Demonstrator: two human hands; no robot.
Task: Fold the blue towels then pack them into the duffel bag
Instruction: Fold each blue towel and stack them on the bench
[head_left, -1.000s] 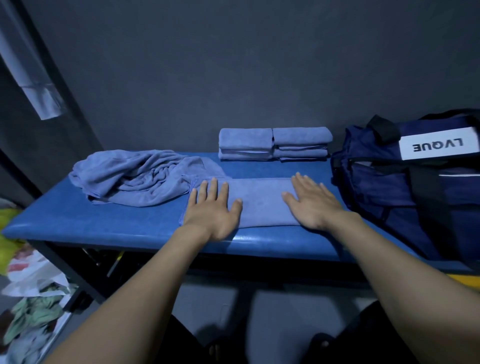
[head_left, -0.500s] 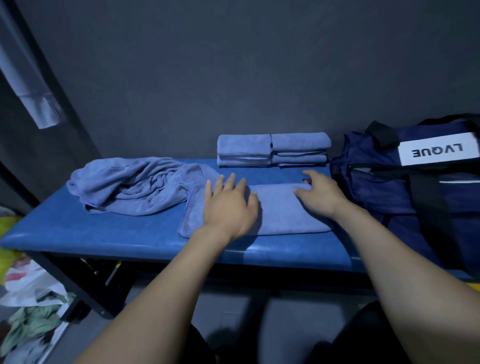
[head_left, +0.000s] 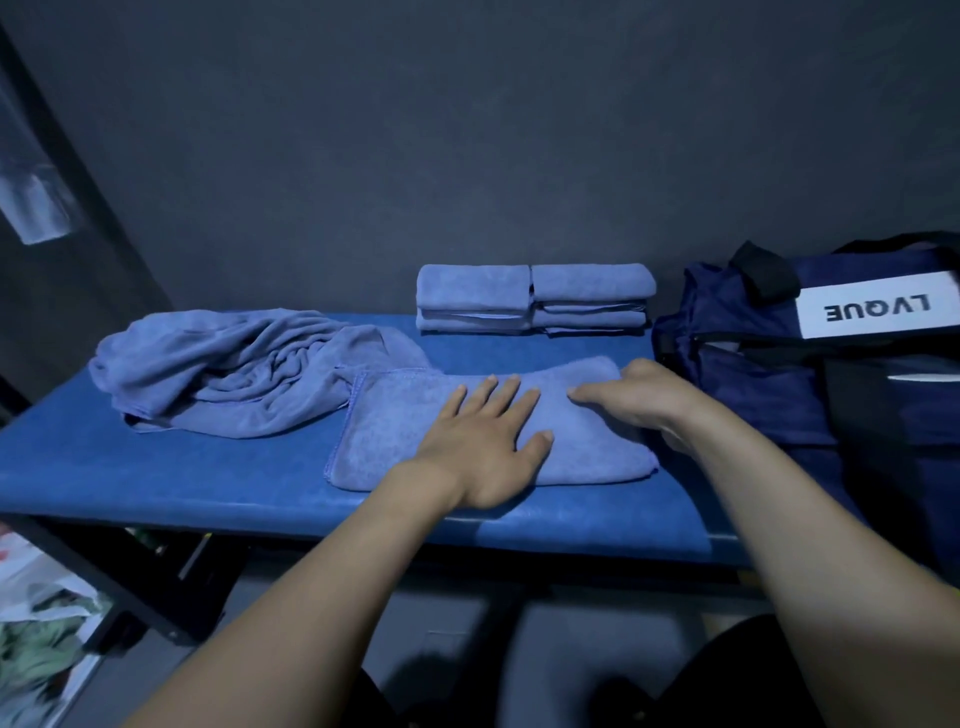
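A partly folded blue towel (head_left: 395, 426) lies flat on the blue padded bench (head_left: 156, 478). My left hand (head_left: 488, 441) presses flat on its middle with straight fingers. At the towel's right end, my right hand (head_left: 644, 400) curls its fingers over the edge and holds it slightly raised. A crumpled heap of blue towels (head_left: 234, 369) lies to the left, touching the flat towel's corner. Two stacks of folded blue towels (head_left: 535, 296) stand side by side at the back against the wall. The navy duffel bag (head_left: 753, 374) with a white label sits at the bench's right end.
A dark wall runs right behind the bench. Plastic bags with cloth (head_left: 41, 623) lie on the floor at the lower left beside the bench's black frame. A pale object (head_left: 36, 208) hangs at the upper left.
My left hand slid right onto the towel's middle. My right hand went from lying flat to curling over the towel's right end beside the bag. The camera moved nearer.
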